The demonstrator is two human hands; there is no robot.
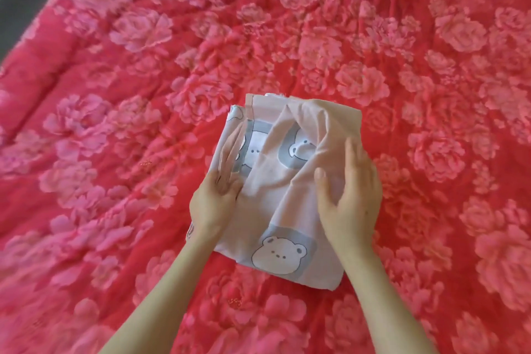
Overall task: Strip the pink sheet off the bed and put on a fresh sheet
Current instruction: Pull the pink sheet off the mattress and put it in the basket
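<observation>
— One fresh sheet (275, 181), folded into a thick square with bear prints, lies mid-bed on top of the pink sheet (143, 100). Which step is this, do you reckon?
— Opening the first fold, I'd judge. The left hand (218, 198) has its fingers straight and close together, slid under the thin top layer. The right hand (352, 192) grips the right edge, thumb on top, fingers curled down the side.
— How to do it well?
— Pin the bundle with the right, lift only that one layer with the left, and find a hemmed corner before spreading. Better, I think, to move it off first, since the pink sheet is still on the bed.
— Counts?
— One fresh sheet, with four bear faces showing, two of them partly hidden. Two hands. One pink sheet, flowered and wrinkled, covering the bed. One strip of grey floor (20, 8), top left.
</observation>
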